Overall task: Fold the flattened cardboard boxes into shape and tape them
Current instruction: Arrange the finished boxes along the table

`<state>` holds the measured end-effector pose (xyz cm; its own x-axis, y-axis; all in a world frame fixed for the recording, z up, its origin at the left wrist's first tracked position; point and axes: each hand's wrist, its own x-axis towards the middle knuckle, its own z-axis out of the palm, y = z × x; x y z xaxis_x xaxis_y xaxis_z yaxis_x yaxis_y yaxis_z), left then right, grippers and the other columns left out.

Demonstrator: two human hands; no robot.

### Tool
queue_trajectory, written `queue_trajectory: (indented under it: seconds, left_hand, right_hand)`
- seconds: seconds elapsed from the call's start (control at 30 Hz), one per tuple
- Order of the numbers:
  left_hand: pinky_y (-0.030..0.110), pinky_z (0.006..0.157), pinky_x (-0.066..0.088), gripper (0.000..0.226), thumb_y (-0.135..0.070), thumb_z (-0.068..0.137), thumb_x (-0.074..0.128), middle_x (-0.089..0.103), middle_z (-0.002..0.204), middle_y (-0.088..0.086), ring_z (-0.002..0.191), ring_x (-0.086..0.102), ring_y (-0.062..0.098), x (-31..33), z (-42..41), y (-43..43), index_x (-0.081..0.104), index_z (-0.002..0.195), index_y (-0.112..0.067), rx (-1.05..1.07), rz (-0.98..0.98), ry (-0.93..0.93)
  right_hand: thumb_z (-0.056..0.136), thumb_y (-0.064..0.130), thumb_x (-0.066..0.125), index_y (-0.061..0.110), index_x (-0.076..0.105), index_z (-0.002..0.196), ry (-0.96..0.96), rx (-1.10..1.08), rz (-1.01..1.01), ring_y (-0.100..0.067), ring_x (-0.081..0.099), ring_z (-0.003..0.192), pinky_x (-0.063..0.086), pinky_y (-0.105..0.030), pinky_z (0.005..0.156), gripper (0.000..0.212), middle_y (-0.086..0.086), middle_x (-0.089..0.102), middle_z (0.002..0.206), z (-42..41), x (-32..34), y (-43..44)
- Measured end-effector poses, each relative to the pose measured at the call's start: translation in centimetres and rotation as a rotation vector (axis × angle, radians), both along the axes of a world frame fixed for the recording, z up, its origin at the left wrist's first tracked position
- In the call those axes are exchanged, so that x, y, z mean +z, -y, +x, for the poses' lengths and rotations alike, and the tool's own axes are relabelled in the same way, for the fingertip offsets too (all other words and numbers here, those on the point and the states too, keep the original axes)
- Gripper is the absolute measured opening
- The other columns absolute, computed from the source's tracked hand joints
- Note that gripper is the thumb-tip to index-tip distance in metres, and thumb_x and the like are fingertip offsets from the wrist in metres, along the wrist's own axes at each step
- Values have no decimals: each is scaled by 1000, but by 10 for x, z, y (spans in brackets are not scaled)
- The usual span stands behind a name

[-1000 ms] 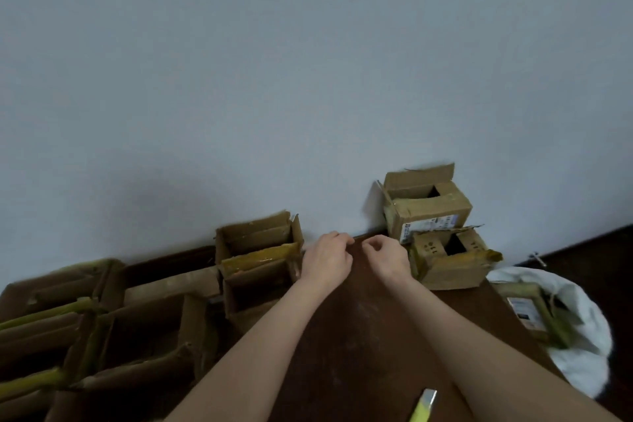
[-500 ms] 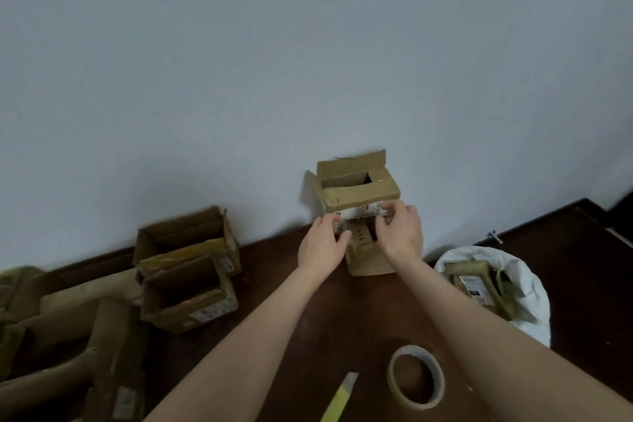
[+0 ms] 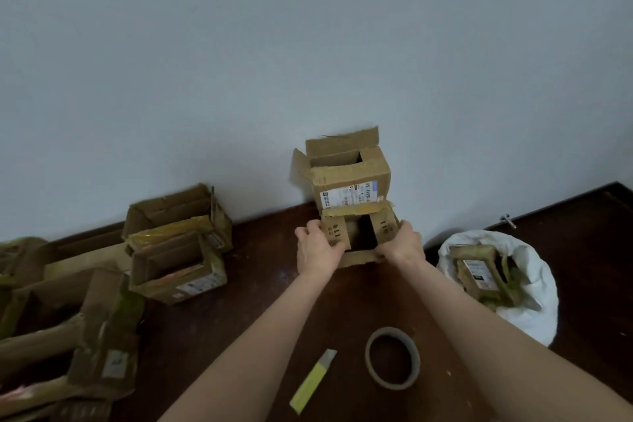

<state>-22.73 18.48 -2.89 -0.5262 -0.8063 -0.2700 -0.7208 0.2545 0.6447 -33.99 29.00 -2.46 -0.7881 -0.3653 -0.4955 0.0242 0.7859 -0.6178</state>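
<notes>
Cardboard box far across the dark table, below a second box by the wall, clasped at its sides by left hand and right hand, tape roll and yellow knife near.

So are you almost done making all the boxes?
Not yet. Some are done: a box with a label stands by the wall, and two more stand further left. Now the left hand and right hand hold a small box, its flaps open. The tape roll and yellow cutter wait nearby. Flat cardboard on the left still looks unfolded.
</notes>
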Motion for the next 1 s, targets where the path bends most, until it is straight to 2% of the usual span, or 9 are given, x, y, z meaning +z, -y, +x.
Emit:
queue_trajectory:
  seconds: [0.1,0.2,0.3,0.4,0.57,0.67,0.77,0.87,1.0]
  left_hand:
    - [44,98,45,94,-43,76,75,34,141,12,125,46,33,-6,3,3,20,148,-18,90,49,36]
    - [47,100,40,102,-48,75,75,33,146,14,134,35,34,-10,21,10,15,151,-16,210,64,135]
    - [44,96,44,76,-39,84,67,38,141,14,127,43,34,-13,47,18,27,145,-14,252,10,226]
    - [39,91,46,39,-30,96,46,57,124,13,112,57,32,-8,71,27,48,131,-12,223,-90,189]
    - [41,80,53,27,-27,99,40,67,93,9,87,64,28,7,112,42,61,95,-10,198,-184,64]
    - [38,73,53,26,-24,99,43,65,83,6,77,63,23,17,131,45,60,85,-10,176,-197,-48]
    - [34,67,51,26,-19,98,46,63,75,3,70,61,20,28,151,56,59,78,-10,183,-204,-120]
    - [29,62,48,27,-17,97,47,60,69,1,65,60,17,35,175,74,56,72,-12,216,-212,-126]
    - [28,63,50,17,-19,95,50,63,75,1,71,62,18,37,201,93,59,82,-14,253,-195,-116]
  right_hand:
    - [76,14,75,11,40,133,72,66,-37,-30,55,118,47,-41,99,67,-14,56,128,16,-9,6]
    - [73,17,76,12,41,129,83,138,-34,-29,62,106,54,-42,90,66,-12,59,120,37,-15,14]
    - [73,21,76,14,42,126,70,228,-22,-28,63,101,55,-42,86,64,-9,58,117,52,-16,22]
    - [76,45,74,17,45,126,-34,306,74,-27,58,110,51,-38,84,64,-6,56,123,60,-14,29]
    - [70,73,64,19,57,104,-60,406,216,-29,56,112,50,-40,88,65,-6,59,120,76,-3,52]
    - [73,67,66,15,56,121,-145,444,262,-29,57,111,47,-35,80,71,-8,53,126,88,6,68]
    - [87,48,60,13,60,111,-199,485,216,-30,62,104,51,-35,81,42,-8,62,115,100,11,79]
    - [95,30,48,10,62,99,-66,403,-8,-29,64,91,54,-40,82,25,-11,66,103,105,6,90]
    - [98,24,52,10,63,109,112,262,-191,-25,66,86,58,-38,73,21,-9,66,99,106,1,97]
